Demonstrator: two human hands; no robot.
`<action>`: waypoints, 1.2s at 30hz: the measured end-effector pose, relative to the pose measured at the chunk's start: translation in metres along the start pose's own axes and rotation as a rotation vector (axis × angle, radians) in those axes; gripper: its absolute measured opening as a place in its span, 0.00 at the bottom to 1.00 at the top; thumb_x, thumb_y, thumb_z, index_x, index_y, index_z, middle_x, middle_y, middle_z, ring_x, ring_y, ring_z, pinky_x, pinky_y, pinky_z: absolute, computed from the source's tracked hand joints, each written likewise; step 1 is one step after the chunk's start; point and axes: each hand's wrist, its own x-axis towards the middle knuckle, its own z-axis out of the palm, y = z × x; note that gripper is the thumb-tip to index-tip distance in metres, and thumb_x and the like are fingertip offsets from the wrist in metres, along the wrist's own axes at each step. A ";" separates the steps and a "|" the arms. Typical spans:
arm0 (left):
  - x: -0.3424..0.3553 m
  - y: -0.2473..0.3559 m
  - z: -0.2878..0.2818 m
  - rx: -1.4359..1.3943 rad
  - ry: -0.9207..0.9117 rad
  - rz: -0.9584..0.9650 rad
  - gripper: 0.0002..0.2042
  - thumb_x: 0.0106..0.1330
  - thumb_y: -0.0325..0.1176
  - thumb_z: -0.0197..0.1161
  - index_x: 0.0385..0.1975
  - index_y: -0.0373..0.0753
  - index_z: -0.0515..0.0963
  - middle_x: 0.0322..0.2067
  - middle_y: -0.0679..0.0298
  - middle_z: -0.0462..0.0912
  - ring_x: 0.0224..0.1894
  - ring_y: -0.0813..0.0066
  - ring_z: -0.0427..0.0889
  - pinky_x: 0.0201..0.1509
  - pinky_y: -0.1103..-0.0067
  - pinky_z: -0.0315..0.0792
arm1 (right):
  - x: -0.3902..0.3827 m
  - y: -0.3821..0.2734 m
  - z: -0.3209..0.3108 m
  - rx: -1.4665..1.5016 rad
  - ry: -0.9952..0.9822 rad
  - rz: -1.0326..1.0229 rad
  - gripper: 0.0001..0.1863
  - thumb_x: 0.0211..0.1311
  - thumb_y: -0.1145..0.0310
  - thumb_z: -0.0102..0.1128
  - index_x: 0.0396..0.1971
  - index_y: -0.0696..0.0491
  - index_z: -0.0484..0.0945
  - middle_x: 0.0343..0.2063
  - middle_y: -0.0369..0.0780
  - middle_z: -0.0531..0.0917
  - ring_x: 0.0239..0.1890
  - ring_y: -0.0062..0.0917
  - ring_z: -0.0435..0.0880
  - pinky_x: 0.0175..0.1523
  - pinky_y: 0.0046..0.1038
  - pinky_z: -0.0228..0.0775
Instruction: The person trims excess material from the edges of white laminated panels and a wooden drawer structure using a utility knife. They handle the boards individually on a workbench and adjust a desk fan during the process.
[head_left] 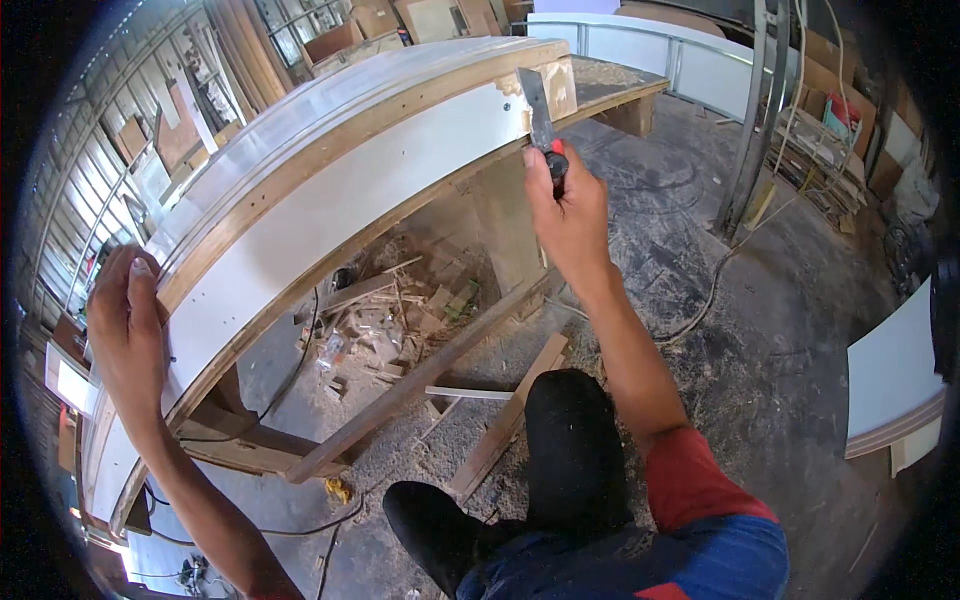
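A long curved counter of wood and white panel (330, 160) spans the view from the left to the upper middle. My right hand (572, 210) grips a putty knife (538, 108) by its black and red handle. The knife's flat blade points up and lies against the counter's right end. There, a yellowish-brown smear (512, 90) marks the white face beside a bare wood patch (562, 85). My left hand (130, 320) holds the counter's upper edge at the left, its fingers curled over it. The fingertips are partly hidden.
Wood scraps (375, 325) and sawdust litter the floor under the counter, where a wooden rail (410, 385) runs across. A loose plank (510, 420) lies near my knees. Cables trail over the floor. A metal post (750, 130) stands at right, and a white curved panel (890, 365) farther right.
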 end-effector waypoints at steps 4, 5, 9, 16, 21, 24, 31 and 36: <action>0.002 -0.005 0.004 0.018 -0.001 0.030 0.12 0.72 0.33 0.48 0.30 0.30 0.72 0.25 0.53 0.72 0.27 0.61 0.71 0.37 0.71 0.66 | -0.007 0.005 -0.008 -0.052 -0.030 -0.011 0.14 0.68 0.63 0.60 0.37 0.61 0.77 0.12 0.40 0.74 0.13 0.23 0.74 0.21 0.28 0.64; 0.001 -0.005 0.005 0.015 0.000 0.028 0.12 0.72 0.33 0.48 0.30 0.30 0.72 0.25 0.53 0.72 0.27 0.61 0.71 0.37 0.71 0.66 | -0.011 0.004 -0.009 -0.058 -0.065 0.020 0.14 0.68 0.62 0.60 0.36 0.60 0.77 0.11 0.40 0.75 0.13 0.24 0.75 0.21 0.28 0.65; -0.001 0.003 -0.001 0.006 0.057 -0.006 0.14 0.72 0.34 0.48 0.30 0.30 0.73 0.24 0.52 0.72 0.29 0.59 0.74 0.38 0.69 0.66 | -0.066 0.008 0.002 -0.200 -0.339 -0.199 0.11 0.69 0.63 0.59 0.36 0.57 0.77 0.12 0.39 0.77 0.14 0.23 0.78 0.22 0.27 0.69; 0.003 0.002 -0.003 0.039 0.059 0.100 0.16 0.72 0.35 0.46 0.26 0.31 0.71 0.21 0.52 0.69 0.28 0.55 0.73 0.35 0.66 0.65 | -0.032 -0.001 -0.002 0.069 0.089 0.161 0.12 0.70 0.63 0.58 0.35 0.58 0.76 0.13 0.36 0.75 0.16 0.18 0.76 0.23 0.27 0.67; 0.001 0.004 0.009 -0.020 0.055 0.013 0.16 0.72 0.37 0.46 0.26 0.31 0.71 0.22 0.52 0.71 0.28 0.58 0.73 0.36 0.67 0.66 | -0.001 0.010 -0.008 -0.007 -0.034 0.042 0.13 0.71 0.61 0.57 0.35 0.58 0.77 0.13 0.35 0.74 0.18 0.14 0.74 0.23 0.25 0.66; 0.000 -0.009 0.011 0.086 0.173 0.119 0.16 0.72 0.36 0.47 0.26 0.30 0.71 0.21 0.51 0.70 0.26 0.56 0.72 0.35 0.66 0.65 | -0.008 -0.006 -0.005 -0.049 -0.160 0.194 0.15 0.71 0.60 0.57 0.36 0.58 0.77 0.14 0.39 0.76 0.18 0.18 0.77 0.24 0.27 0.68; 0.002 0.007 0.000 0.008 0.059 0.076 0.15 0.72 0.35 0.46 0.26 0.30 0.71 0.22 0.50 0.71 0.26 0.52 0.73 0.35 0.64 0.65 | -0.103 0.013 0.024 0.060 -0.195 0.000 0.14 0.66 0.61 0.62 0.38 0.58 0.76 0.15 0.41 0.78 0.16 0.28 0.81 0.23 0.28 0.69; -0.001 0.001 0.002 0.033 0.108 0.101 0.16 0.72 0.35 0.45 0.26 0.31 0.71 0.21 0.51 0.69 0.24 0.55 0.72 0.33 0.66 0.64 | -0.058 -0.003 0.009 0.006 -0.022 -0.007 0.13 0.70 0.62 0.60 0.38 0.59 0.76 0.15 0.37 0.76 0.17 0.19 0.77 0.22 0.25 0.65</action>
